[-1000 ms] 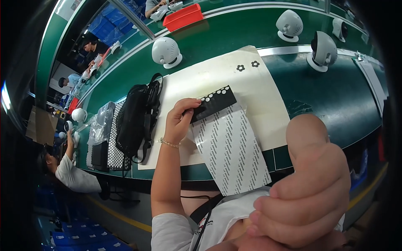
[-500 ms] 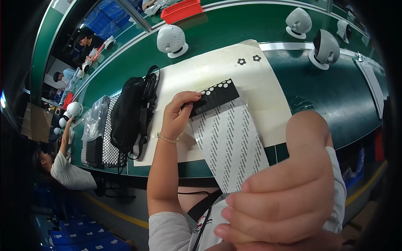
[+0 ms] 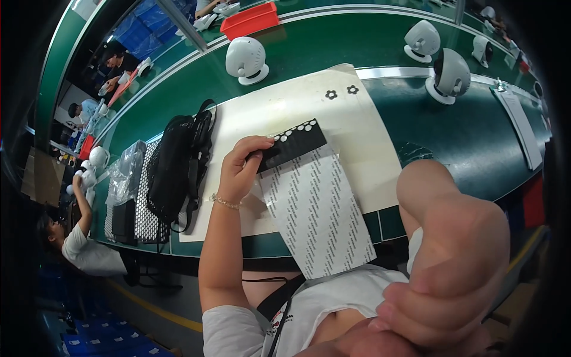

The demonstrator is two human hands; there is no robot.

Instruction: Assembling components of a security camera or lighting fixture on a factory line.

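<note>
My left hand pinches the left end of a black strip with a row of white dots along its far edge. From the strip's near edge a long white sheet of printed backing paper runs down past the table edge towards my lap. Close to the camera my right hand is raised at the lower right, clear of the sheet. Its fingers are curled in, and whatever they may hold is hidden. Under the strip lies a cream board with two small black flower-shaped pieces.
A black mesh bag, clear plastic wrapping and white-dotted black sheets lie left of the board. White rounded devices on stands line the green bench. A clipboard sits far right. Another person works at the left.
My right hand has moved right and slightly down, uncovering the lower end of the backing paper. The left hand keeps its hold on the strip. The whole view has shifted a little.
</note>
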